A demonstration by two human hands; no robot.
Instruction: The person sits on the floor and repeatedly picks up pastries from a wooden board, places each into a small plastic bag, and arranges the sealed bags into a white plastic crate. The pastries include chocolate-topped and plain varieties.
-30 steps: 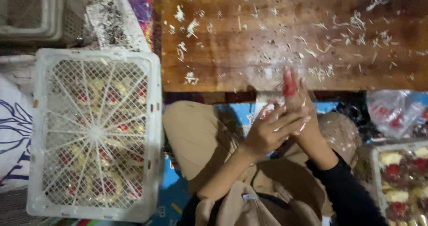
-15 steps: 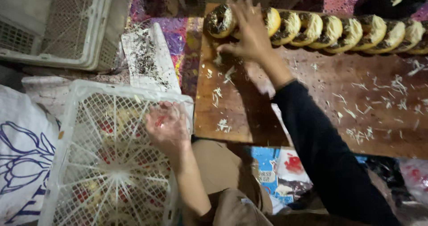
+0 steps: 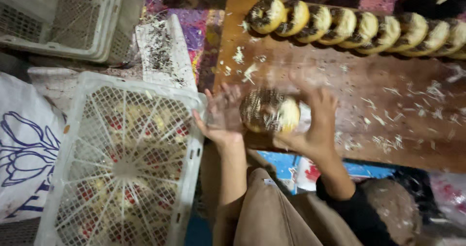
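My right hand (image 3: 315, 119) grips two doughnuts (image 3: 269, 111), one topped with dark sprinkles and one pale, just above the near edge of a brown wooden board (image 3: 388, 105). My left hand (image 3: 222, 115) is spread flat against the left side of the same doughnuts. The pair is blurred by motion. A row of several more doughnuts (image 3: 359, 27), standing on edge, lines the far side of the board.
A white plastic lattice crate (image 3: 126, 163) lies upside down at my left over packed red and yellow food. Behind it sit a sprinkle-dusted white tray (image 3: 162, 51) and stacked white crates (image 3: 63, 17). A white bag (image 3: 24, 149) with a blue flower print is far left. Shreds litter the board.
My right hand took doughnuts from the left end of the row and drew them toward me. My left hand came off the crate to meet them.
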